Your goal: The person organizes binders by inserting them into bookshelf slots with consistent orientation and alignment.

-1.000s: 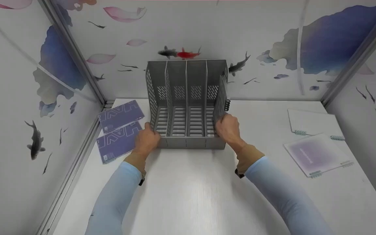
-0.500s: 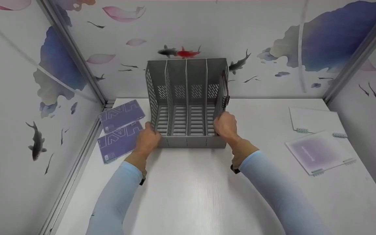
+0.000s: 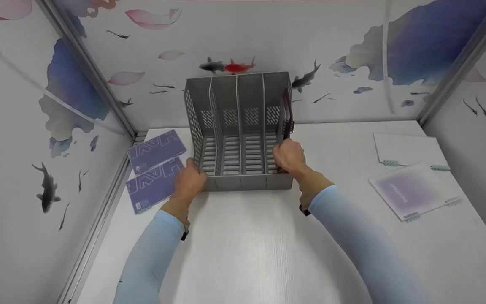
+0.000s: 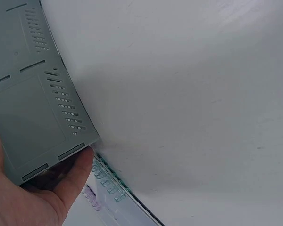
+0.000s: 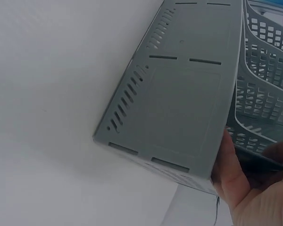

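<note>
In the head view a grey file organizer (image 3: pixel 250 181) with upright dividers stands mid-table against the back wall. My left hand (image 3: pixel 190 181) grips its front left corner; in the left wrist view the fingers (image 4: pixel 78 176) wrap its lower edge. At the rightmost compartment my right hand (image 3: pixel 289 156) holds a dark red spiral notebook (image 3: pixel 287 101), which stands upright along the right side wall. In the right wrist view a dark flat edge (image 5: pixel 257 159) shows between thumb and fingers, beside the organizer's front panel. The hand hides much of the notebook.
Two purple notebooks (image 3: pixel 154 183) overlap on the table left of the organizer. At the right lie a white spiral notebook (image 3: pixel 409 148) and a white-and-purple one (image 3: pixel 407 192). Printed wall panels (image 3: pixel 331 38) enclose the table's back and sides.
My right hand has shifted slightly left and away from me. More of the notebook's dark red edge and its spiral now show by the right wall. The left hand keeps its grip.
</note>
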A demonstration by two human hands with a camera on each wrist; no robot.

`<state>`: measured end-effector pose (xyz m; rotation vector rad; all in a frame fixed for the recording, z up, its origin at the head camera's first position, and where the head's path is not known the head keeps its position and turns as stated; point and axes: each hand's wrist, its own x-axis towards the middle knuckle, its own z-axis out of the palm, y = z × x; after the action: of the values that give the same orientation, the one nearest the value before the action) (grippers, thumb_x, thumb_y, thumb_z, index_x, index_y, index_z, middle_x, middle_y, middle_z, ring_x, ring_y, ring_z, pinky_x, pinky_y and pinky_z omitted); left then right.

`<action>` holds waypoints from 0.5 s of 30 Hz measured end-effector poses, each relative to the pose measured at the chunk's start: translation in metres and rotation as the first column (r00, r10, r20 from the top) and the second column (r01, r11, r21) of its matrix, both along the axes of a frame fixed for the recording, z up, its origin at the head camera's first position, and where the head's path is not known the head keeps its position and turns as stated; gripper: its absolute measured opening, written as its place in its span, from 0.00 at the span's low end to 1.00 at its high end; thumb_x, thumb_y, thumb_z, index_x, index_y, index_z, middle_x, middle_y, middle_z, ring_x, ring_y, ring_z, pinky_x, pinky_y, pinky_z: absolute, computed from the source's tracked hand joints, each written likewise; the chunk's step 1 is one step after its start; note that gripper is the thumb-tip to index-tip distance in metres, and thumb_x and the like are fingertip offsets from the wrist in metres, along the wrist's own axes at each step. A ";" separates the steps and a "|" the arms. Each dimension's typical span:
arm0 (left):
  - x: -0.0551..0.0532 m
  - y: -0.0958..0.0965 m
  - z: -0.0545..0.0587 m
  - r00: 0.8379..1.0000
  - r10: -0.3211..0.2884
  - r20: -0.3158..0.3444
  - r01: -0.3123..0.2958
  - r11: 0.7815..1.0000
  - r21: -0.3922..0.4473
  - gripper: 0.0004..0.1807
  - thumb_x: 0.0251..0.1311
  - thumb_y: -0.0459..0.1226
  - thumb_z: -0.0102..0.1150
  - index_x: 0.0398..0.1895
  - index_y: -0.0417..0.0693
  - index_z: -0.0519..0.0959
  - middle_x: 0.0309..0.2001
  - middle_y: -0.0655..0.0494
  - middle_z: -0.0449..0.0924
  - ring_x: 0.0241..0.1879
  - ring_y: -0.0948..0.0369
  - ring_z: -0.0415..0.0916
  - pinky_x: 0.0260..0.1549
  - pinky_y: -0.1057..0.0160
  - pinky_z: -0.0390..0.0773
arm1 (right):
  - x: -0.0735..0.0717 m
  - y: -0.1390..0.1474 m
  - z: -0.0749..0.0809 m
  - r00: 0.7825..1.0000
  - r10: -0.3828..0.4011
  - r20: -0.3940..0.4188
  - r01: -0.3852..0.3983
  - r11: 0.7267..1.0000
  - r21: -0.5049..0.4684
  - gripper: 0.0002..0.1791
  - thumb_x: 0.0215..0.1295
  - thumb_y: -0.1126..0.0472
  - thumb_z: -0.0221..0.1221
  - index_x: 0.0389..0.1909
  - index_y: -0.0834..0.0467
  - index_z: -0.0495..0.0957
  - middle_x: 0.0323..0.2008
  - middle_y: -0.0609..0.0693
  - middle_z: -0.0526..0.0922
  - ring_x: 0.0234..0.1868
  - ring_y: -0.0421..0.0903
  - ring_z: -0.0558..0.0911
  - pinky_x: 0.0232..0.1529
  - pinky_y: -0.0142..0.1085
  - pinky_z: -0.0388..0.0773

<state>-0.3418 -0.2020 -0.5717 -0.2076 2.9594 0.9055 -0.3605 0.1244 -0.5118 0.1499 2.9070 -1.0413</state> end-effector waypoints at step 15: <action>-0.001 -0.001 0.001 1.000 0.015 0.027 -0.015 1.000 0.002 0.37 0.79 0.42 0.46 0.86 0.35 0.58 0.72 0.24 0.79 0.72 0.30 0.80 0.73 0.36 0.78 | 0.000 0.020 0.014 0.993 0.076 0.091 -0.095 0.968 0.233 0.15 0.81 0.53 0.51 0.32 0.54 0.76 0.30 0.48 0.75 0.32 0.48 0.76 0.32 0.44 0.74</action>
<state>-0.3427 -0.2026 -0.5711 -0.2406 2.9355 0.9009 -0.3606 0.1449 -0.4976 0.0728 2.9244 -0.6562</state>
